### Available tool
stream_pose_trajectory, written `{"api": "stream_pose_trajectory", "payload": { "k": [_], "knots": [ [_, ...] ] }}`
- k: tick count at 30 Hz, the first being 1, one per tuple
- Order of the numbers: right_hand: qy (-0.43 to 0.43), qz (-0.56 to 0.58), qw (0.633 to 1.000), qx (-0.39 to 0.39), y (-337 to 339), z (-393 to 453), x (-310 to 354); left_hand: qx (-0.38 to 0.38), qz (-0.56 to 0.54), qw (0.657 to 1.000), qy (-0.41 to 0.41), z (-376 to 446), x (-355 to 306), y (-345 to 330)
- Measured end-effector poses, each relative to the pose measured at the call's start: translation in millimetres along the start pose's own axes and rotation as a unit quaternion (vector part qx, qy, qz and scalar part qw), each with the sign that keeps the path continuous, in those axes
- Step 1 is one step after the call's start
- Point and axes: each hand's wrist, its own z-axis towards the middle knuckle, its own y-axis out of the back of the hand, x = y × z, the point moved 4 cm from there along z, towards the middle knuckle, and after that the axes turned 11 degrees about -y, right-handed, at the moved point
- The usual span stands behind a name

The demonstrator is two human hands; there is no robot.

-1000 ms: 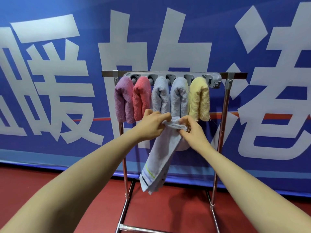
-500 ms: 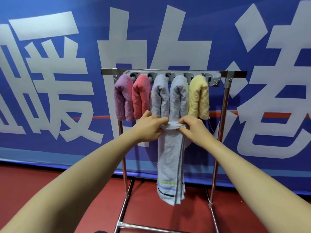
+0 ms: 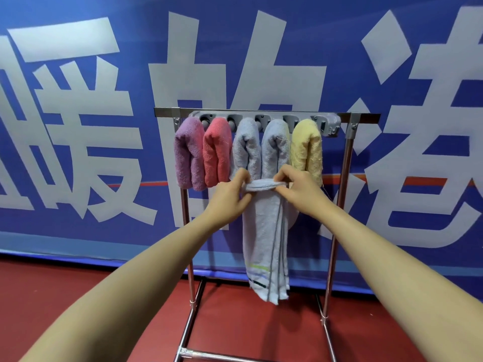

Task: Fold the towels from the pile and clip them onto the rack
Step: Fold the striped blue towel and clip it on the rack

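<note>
A pale blue-grey towel with coloured stripes near its lower end hangs folded lengthwise in front of the rack. My left hand pinches its top edge on the left and my right hand pinches it on the right, just below the clipped towels. On the metal rack a grey clip bar holds a purple towel, a pink towel, two pale blue towels and a yellow towel, each folded over.
A blue banner with large white characters stands right behind the rack. The floor is dark red. The rack's base bars run along the floor toward me.
The towel swung from slanting to the left to hanging straight down. Both hands spread its top edge flat and moved slightly apart.
</note>
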Motion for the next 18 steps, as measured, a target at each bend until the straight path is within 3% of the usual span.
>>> {"api": "stream_pose_trajectory", "payload": {
  "k": [3,8,12,15,18],
  "knots": [
    [-0.011,0.043,0.998,-0.046,7,1,3,-0.047,-0.106,0.99,0.08,1,-4,1],
    [-0.018,0.139,0.983,-0.116,24,6,11,0.015,-0.182,0.967,0.175,-7,5,-22],
    [-0.011,0.143,0.975,-0.17,44,9,16,0.04,-0.252,0.946,0.202,-12,0,-46],
    [-0.02,0.142,0.968,-0.206,57,6,11,0.008,-0.237,0.952,0.193,-6,-9,-49],
    [-0.067,0.112,0.961,-0.243,63,-1,-7,-0.026,-0.151,0.973,0.172,4,-16,-40]
  ]
}}
